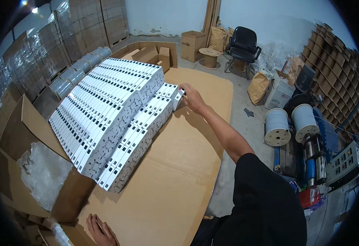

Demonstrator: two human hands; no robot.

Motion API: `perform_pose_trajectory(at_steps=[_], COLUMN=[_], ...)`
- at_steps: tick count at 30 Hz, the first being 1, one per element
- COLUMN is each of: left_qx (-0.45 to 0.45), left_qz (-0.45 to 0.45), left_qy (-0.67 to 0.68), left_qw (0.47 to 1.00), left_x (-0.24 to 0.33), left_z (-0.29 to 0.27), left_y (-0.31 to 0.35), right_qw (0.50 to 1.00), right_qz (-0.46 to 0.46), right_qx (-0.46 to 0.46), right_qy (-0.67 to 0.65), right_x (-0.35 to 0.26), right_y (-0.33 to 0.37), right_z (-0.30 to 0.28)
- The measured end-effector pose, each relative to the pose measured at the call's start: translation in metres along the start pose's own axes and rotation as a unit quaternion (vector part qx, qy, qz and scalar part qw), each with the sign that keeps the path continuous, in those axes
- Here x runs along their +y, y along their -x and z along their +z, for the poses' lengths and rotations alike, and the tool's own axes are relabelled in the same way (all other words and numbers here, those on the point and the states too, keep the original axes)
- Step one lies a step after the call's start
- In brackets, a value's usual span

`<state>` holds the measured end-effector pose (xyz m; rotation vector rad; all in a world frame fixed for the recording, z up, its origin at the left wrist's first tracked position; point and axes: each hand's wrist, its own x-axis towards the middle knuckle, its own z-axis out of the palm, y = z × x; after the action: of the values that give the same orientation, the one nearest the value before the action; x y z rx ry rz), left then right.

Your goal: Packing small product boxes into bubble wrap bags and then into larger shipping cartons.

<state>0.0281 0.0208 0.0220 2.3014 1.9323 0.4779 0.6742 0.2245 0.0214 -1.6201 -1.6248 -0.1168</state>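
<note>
Many slim white boxes with black squares on their ends and dark line patterns on their sides stand in a stepped stack on a cardboard-covered table. A lower, shorter tier of the same boxes runs along the stack's right side. At this tier's far end my right hand grips a white box, fingers curled over its top and side. My left hand lies at the near left of the table with its fingers stretched out, holding nothing and apart from the boxes.
Open cartons stand along the table's left, one holding clear plastic film. Another open carton is behind the stack. A black chair and wooden reel stand beyond. Two white cable spools and a control box are at right.
</note>
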Motion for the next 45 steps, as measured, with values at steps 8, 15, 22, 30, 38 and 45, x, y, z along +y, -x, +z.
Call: perform_pose_trajectory(at_steps=[8,15,22,30,38,45], left_qx=[0.036,0.072,0.141,0.121,0.087,0.168], left_qz=[0.012,-0.05,-0.011,-0.037,-0.113,-0.147], left_qy=[0.023,0.14,0.336,0.457,0.608,0.676], left_qw=[0.999,0.986,0.931,0.88,0.781,0.703], left_x=[0.0,0.0,0.005,0.009,-0.006,-0.028], left_z=[0.002,0.015,0.02,0.021,0.014,0.016], left_y=[0.009,0.015,0.014,0.027,0.027,0.022], right_qw=[0.997,0.999,0.988,0.949,0.917,0.876], right_qz=[-0.012,0.012,-0.009,-0.093,-0.142,-0.149], right_qx=[-0.031,-0.044,-0.137,-0.231,-0.275,-0.271], right_qy=[0.068,0.016,-0.071,-0.192,-0.251,-0.369], right_x=[-0.011,-0.051,-0.179,-0.332,-0.434,-0.46], right_y=[0.012,0.057,0.114,0.161,0.183,0.194], right_z=[-0.015,-0.053,-0.043,0.025,0.084,0.118])
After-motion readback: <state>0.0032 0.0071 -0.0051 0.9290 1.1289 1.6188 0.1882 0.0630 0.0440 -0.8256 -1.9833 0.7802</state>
